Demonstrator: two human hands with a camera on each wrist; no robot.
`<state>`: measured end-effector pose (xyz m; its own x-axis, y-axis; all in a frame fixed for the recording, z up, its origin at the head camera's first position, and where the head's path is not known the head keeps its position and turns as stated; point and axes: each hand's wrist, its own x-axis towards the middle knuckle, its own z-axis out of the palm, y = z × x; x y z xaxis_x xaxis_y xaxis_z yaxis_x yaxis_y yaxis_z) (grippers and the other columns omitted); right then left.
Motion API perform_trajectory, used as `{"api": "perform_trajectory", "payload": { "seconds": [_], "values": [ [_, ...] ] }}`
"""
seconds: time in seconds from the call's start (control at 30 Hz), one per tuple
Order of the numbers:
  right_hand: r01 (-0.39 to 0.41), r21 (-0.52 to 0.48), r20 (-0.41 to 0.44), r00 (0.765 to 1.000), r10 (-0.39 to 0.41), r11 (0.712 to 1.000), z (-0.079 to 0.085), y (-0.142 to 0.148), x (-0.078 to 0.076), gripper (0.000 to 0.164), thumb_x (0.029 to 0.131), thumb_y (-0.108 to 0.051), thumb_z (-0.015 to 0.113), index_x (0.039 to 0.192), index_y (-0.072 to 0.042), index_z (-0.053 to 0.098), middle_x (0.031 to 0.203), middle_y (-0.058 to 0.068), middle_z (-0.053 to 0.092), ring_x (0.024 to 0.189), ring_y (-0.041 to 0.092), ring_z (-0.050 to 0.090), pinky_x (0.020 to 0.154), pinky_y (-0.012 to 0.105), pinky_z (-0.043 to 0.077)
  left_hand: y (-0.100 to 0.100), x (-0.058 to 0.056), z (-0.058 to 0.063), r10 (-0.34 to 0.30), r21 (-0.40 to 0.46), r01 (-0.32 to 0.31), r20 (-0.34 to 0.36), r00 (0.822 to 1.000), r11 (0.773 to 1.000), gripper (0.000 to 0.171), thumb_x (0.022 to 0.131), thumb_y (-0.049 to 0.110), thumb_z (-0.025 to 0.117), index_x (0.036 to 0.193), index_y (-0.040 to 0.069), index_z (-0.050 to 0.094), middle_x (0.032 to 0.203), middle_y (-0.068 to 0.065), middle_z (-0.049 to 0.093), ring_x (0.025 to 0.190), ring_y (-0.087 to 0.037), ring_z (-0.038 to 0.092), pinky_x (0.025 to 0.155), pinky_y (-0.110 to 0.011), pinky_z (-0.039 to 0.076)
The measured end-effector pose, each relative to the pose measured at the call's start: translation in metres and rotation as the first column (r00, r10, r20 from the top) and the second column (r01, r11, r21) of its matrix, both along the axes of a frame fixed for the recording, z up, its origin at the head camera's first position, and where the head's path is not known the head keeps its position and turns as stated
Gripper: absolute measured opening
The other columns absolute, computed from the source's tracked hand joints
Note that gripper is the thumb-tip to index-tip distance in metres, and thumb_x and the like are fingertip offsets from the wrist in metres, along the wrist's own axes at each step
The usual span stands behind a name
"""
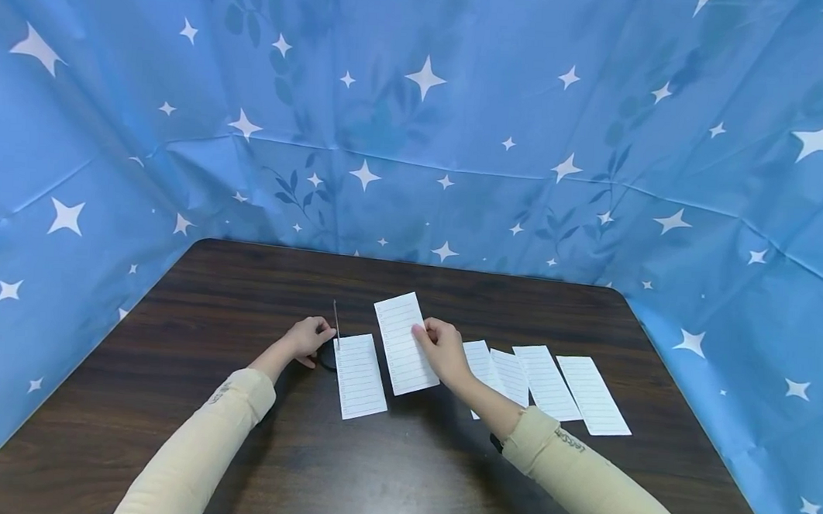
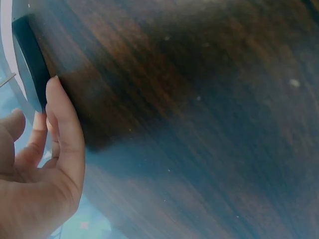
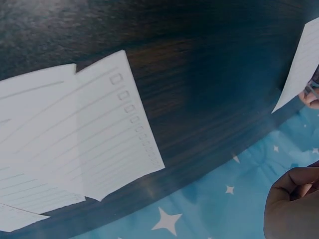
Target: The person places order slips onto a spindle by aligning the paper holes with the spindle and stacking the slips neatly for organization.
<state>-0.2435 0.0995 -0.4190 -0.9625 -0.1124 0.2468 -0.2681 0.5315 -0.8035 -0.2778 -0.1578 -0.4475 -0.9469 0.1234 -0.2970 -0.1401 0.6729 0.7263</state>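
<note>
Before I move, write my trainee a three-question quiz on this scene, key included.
1. True or false: the right hand grips a pen.
2. Which tool is at the left hand: A, a ruler; B, scissors; C, a stapler?
3. Complete: the backdrop is blue with white ____.

Key:
1. False: its fingers pinch a lined sheet.
2. B.
3. Stars.

The tabletop (image 1: pixel 288 476) is surfaced in dark, smooth wood grain, glossy where light is reflected. The lined sheets (image 1: pixel 401 342) are made of thin, matt white paper. The scissors (image 2: pixel 35 59) are fitted with a metallic blade and smooth black plastic-looking handle. The sleeves (image 1: pixel 188 443) are made of matt cloth; the starred curtain (image 1: pixel 505 75), of creased, faintly shiny fabric.
</note>
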Motion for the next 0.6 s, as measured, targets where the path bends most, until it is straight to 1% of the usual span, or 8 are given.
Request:
{"api": "perform_trajectory", "payload": {
  "seconds": [0.1,0.13,0.23,0.33,0.4,0.5,0.6],
  "values": [
    [-0.006,-0.008,0.009,1.0,0.006,1.0,0.002,-0.004,0.0,0.021,0.093,-0.013,0.059,0.078,0.001,0.064,0.056,0.006,0.053,0.052,0.011,0.042,0.048,0.02,0.031,-0.004,0.001,0.001,0.021,-0.029,-0.022,-0.035,0.999,0.999,0.022,0.098,0.019,0.049,0.101,-0.002,0.053,0.081,-0.018,0.05,0.068,-0.025,0.058,0.054,-0.033,0.057],
    [-0.01,-0.013,0.01,1.0,0.01,1.0,0.003,-0.005,0.0,0.021,0.093,-0.013,0.059,0.078,0.001,0.064,0.056,0.007,0.053,0.052,0.011,0.042,0.047,0.02,0.031,-0.005,0.002,0.0,0.015,-0.032,-0.018,-0.064,0.998,0.999,0.022,0.098,0.02,0.05,0.097,-0.001,0.054,0.077,-0.015,0.05,0.064,-0.023,0.057,0.051,-0.031,0.056],
    [-0.031,-0.031,0.009,0.999,0.032,0.999,0.005,-0.009,0.0,0.021,0.093,-0.013,0.059,0.079,0.002,0.064,0.056,0.009,0.055,0.051,0.011,0.042,0.047,0.02,0.032,-0.009,0.004,0.002,0.011,-0.057,-0.017,-0.114,0.993,0.998,0.021,0.097,0.021,0.053,0.092,0.001,0.054,0.071,-0.012,0.05,0.058,-0.02,0.056,0.05,-0.029,0.055],
    [-0.048,-0.044,0.008,0.999,0.048,0.998,0.007,-0.012,-0.001,0.021,0.093,-0.012,0.058,0.079,0.003,0.064,0.058,0.011,0.058,0.05,0.01,0.044,0.047,0.02,0.033,-0.011,0.008,0.003,0.019,-0.06,-0.03,-0.16,0.987,0.998,0.02,0.095,0.02,0.055,0.093,0.0,0.057,0.072,-0.009,0.052,0.056,-0.018,0.055,0.049,-0.028,0.054],
    [-0.053,-0.048,0.007,0.999,0.053,0.997,0.008,-0.014,-0.001,0.022,0.093,-0.012,0.058,0.078,0.003,0.064,0.059,0.013,0.06,0.05,0.01,0.044,0.046,0.019,0.033,-0.01,0.01,0.006,0.035,-0.067,-0.047,-0.17,0.985,0.997,0.019,0.095,0.017,0.055,0.096,-0.001,0.058,0.074,-0.009,0.054,0.057,-0.017,0.055,0.051,-0.029,0.055],
    [-0.06,-0.051,0.001,0.998,0.06,0.997,0.009,-0.017,-0.001,0.022,0.093,-0.012,0.058,0.079,0.003,0.064,0.06,0.014,0.061,0.05,0.009,0.045,0.046,0.019,0.035,-0.01,0.014,0.011,0.02,-0.079,-0.037,-0.205,0.979,0.996,0.02,0.095,0.017,0.054,0.098,-0.002,0.06,0.074,-0.008,0.054,0.057,-0.015,0.054,0.051,-0.027,0.054],
    [-0.073,-0.059,0.003,0.997,0.073,0.996,0.011,-0.022,-0.002,0.022,0.093,-0.012,0.057,0.08,0.004,0.064,0.061,0.015,0.062,0.05,0.009,0.045,0.046,0.02,0.035,-0.012,0.016,0.017,0.015,-0.072,-0.031,-0.222,0.975,0.997,0.021,0.096,0.018,0.054,0.099,-0.002,0.06,0.074,-0.007,0.054,0.058,-0.014,0.054,0.052,-0.027,0.054]
  ]
}}
